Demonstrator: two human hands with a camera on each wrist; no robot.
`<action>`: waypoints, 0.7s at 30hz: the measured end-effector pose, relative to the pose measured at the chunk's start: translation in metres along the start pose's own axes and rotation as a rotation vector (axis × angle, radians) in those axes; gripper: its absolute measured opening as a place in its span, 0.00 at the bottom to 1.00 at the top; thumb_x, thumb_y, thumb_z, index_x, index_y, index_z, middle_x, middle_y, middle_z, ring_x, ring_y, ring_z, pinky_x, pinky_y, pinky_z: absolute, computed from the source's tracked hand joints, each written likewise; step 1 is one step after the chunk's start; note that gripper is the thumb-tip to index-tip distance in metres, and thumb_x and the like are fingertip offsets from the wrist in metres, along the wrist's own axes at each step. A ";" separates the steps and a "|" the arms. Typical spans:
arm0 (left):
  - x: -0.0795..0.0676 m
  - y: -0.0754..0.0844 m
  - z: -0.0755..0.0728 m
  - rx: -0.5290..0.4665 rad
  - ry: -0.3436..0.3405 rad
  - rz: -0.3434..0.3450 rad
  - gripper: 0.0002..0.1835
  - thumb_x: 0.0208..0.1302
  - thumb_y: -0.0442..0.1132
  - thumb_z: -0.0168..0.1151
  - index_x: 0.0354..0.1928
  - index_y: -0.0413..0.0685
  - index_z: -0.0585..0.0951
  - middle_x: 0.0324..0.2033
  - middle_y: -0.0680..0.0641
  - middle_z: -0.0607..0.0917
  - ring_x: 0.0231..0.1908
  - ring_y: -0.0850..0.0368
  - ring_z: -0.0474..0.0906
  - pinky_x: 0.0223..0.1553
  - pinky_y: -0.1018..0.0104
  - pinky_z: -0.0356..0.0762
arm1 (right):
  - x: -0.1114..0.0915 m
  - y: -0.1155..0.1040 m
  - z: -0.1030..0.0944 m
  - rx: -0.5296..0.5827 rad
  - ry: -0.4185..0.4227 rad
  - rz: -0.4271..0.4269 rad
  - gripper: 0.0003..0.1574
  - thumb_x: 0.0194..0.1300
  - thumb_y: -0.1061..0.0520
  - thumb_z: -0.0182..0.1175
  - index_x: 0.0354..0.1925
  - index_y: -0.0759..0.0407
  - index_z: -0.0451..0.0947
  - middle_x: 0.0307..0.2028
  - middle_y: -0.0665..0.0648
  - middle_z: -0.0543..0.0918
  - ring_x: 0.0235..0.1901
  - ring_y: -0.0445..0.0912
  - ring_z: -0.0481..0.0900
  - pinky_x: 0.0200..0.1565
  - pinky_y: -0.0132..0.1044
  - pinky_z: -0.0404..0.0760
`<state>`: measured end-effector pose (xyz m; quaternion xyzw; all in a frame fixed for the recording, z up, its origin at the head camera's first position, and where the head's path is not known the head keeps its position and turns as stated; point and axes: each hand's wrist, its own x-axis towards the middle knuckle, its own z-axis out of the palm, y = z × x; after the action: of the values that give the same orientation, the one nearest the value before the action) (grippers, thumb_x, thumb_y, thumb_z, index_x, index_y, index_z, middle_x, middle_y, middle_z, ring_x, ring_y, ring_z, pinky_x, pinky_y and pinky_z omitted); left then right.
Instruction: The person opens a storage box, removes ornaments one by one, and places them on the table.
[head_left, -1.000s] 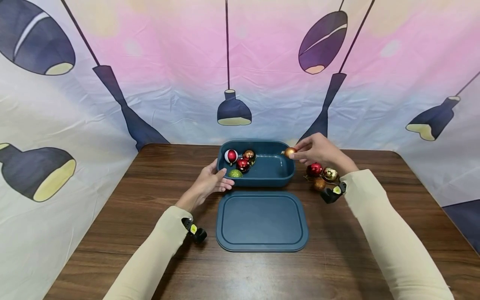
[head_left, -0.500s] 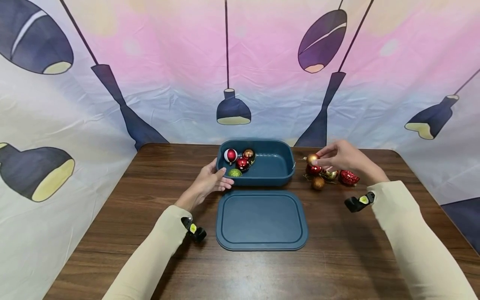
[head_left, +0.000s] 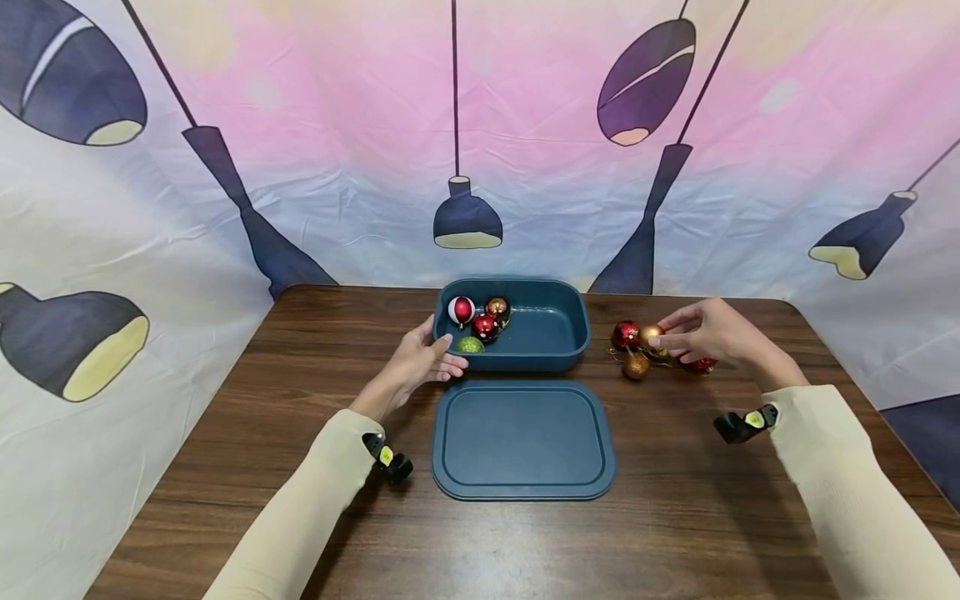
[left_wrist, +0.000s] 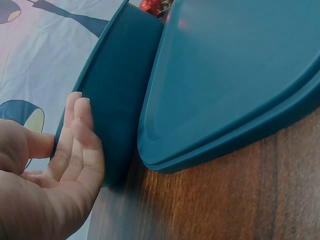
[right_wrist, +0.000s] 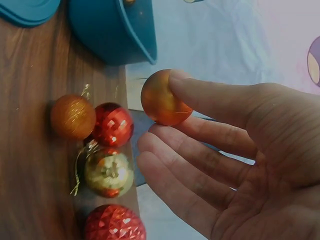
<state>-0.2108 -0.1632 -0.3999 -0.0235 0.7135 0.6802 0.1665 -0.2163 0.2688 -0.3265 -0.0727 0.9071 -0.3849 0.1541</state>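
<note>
My left hand holds the blue-green plastic box by its left front corner, thumb at the rim and fingers along the outer wall. Inside the box lie a red-and-white bauble, a copper-brown bauble, a red bauble and a green glittery bauble. To the right of the box, my right hand pinches a matte gold bauble between thumb and fingers, above other baubles on the table.
Under the right hand sit a shiny red bauble, an orange glittery bauble, a shiny gold bauble and a textured red bauble. The flat lid lies before the box on the wooden table. A printed cloth hangs behind.
My right hand has moved right and down with the gold bauble, from the box's right end to above the loose baubles. The left hand has stayed on the box.
</note>
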 end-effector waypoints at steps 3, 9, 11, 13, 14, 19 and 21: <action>0.000 0.000 0.000 -0.003 0.000 -0.001 0.35 0.82 0.42 0.46 0.82 0.59 0.45 0.31 0.42 0.89 0.30 0.53 0.88 0.30 0.70 0.82 | -0.001 0.007 0.000 0.005 0.000 0.010 0.34 0.67 0.50 0.69 0.59 0.76 0.76 0.43 0.68 0.87 0.40 0.55 0.88 0.39 0.46 0.87; 0.001 -0.001 0.000 0.002 -0.002 0.002 0.35 0.82 0.42 0.46 0.82 0.59 0.45 0.31 0.43 0.89 0.29 0.55 0.88 0.30 0.71 0.81 | -0.004 0.019 0.003 0.006 -0.002 0.030 0.35 0.67 0.50 0.70 0.59 0.77 0.75 0.43 0.66 0.87 0.39 0.54 0.88 0.40 0.46 0.87; 0.001 -0.001 0.000 0.007 0.001 0.000 0.35 0.82 0.42 0.46 0.82 0.59 0.45 0.31 0.43 0.90 0.29 0.55 0.88 0.30 0.71 0.81 | -0.005 0.023 0.003 0.009 0.002 0.035 0.36 0.66 0.50 0.71 0.59 0.77 0.75 0.43 0.65 0.87 0.39 0.54 0.88 0.40 0.46 0.87; 0.001 -0.001 0.000 0.009 0.004 -0.002 0.34 0.82 0.42 0.45 0.82 0.59 0.45 0.31 0.42 0.90 0.29 0.55 0.88 0.30 0.71 0.81 | -0.007 0.027 0.003 0.016 0.006 0.036 0.36 0.65 0.50 0.71 0.58 0.77 0.76 0.43 0.65 0.87 0.39 0.54 0.88 0.40 0.46 0.87; 0.001 -0.001 0.000 0.008 0.007 -0.004 0.34 0.82 0.41 0.45 0.82 0.59 0.45 0.31 0.42 0.90 0.29 0.55 0.88 0.30 0.71 0.81 | -0.007 0.029 0.003 0.020 0.006 0.037 0.35 0.65 0.50 0.72 0.57 0.77 0.77 0.42 0.64 0.88 0.39 0.54 0.88 0.39 0.46 0.87; 0.000 -0.001 0.001 0.002 0.004 -0.003 0.34 0.83 0.41 0.45 0.82 0.60 0.44 0.31 0.42 0.89 0.29 0.55 0.88 0.30 0.71 0.81 | -0.010 0.038 0.005 0.036 0.004 0.047 0.34 0.64 0.50 0.72 0.55 0.77 0.78 0.40 0.63 0.88 0.38 0.54 0.88 0.39 0.46 0.87; 0.000 0.000 0.001 0.002 0.001 0.000 0.34 0.83 0.41 0.45 0.82 0.60 0.44 0.31 0.43 0.89 0.29 0.55 0.88 0.30 0.71 0.81 | -0.011 0.042 0.005 0.037 0.006 0.051 0.34 0.64 0.50 0.72 0.55 0.77 0.78 0.39 0.63 0.88 0.38 0.54 0.88 0.40 0.47 0.87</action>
<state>-0.2109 -0.1624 -0.4004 -0.0238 0.7143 0.6795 0.1660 -0.2043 0.2969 -0.3574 -0.0456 0.9019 -0.3976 0.1626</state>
